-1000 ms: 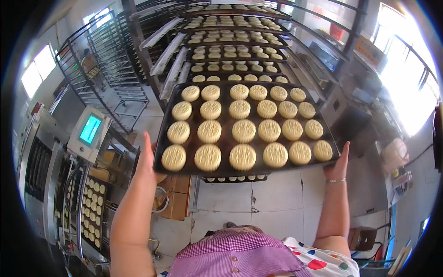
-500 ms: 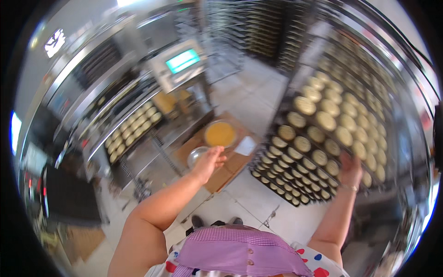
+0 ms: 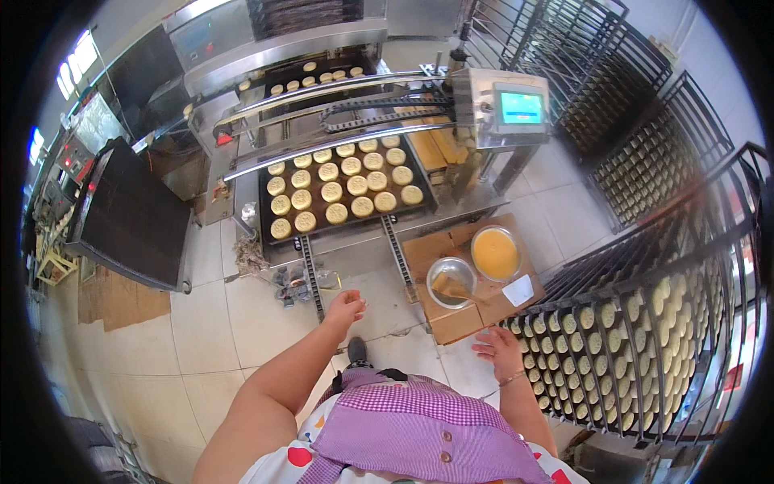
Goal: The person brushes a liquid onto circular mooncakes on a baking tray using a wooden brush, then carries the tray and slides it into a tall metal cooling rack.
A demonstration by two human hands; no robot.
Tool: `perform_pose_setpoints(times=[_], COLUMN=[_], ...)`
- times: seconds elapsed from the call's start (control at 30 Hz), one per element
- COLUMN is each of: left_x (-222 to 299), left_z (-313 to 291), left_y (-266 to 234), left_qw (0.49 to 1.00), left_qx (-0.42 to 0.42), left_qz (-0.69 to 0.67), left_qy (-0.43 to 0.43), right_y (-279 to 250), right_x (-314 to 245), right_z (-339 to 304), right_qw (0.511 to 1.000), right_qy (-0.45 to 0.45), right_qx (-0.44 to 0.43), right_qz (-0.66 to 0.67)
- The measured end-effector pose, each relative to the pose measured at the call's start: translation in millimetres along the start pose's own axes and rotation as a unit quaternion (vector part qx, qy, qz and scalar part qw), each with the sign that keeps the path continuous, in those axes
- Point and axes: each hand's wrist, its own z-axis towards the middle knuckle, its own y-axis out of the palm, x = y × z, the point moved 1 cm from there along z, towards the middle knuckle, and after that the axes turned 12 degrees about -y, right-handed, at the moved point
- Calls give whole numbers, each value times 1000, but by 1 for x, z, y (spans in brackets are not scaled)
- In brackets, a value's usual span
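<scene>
Both my hands are empty, held out over the floor. My left hand (image 3: 347,310), its fingers loosely bent, is in front of a machine with a conveyor. On that conveyor lies a dark baking tray (image 3: 265,192) with rows of round, pale, stamped pastries (image 3: 331,192). With fingers spread, my right hand (image 3: 498,352) is just below a cardboard box (image 3: 448,329) and close to the left edge of a rack (image 3: 598,305) full of pastry trays. On the box stand a bowl of yellow-orange liquid (image 3: 495,253) and a metal bowl (image 3: 435,295) with a brush (image 3: 460,291) in it.
A control panel with a lit screen (image 3: 520,108) stands at the machine's right end. Chain rails (image 3: 309,274) stick out from the machine toward me. More loaded racks (image 3: 645,165) are at the far right. A black wheeled cabinet (image 3: 133,218) stands on the left.
My view has swung from the rack toward the machine. My right hand has come away from a pastry tray in the rack. My left hand is no longer over the bowls.
</scene>
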Motion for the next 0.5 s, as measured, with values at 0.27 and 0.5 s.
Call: perform_pose_setpoints(times=[0.27,0.5], left_x=[4,-14], left_z=[59,111], left_y=[-36,-28], left_qw=[989,954], left_qx=[2,42], left_qz=[-106,-244], left_qy=[-103,-170], right_y=[61,-1], right_x=[51,123], right_z=[79,178], right_qw=[979,892], right_qy=[26,-85], right_qx=[-24,19], right_qz=[-200,-444])
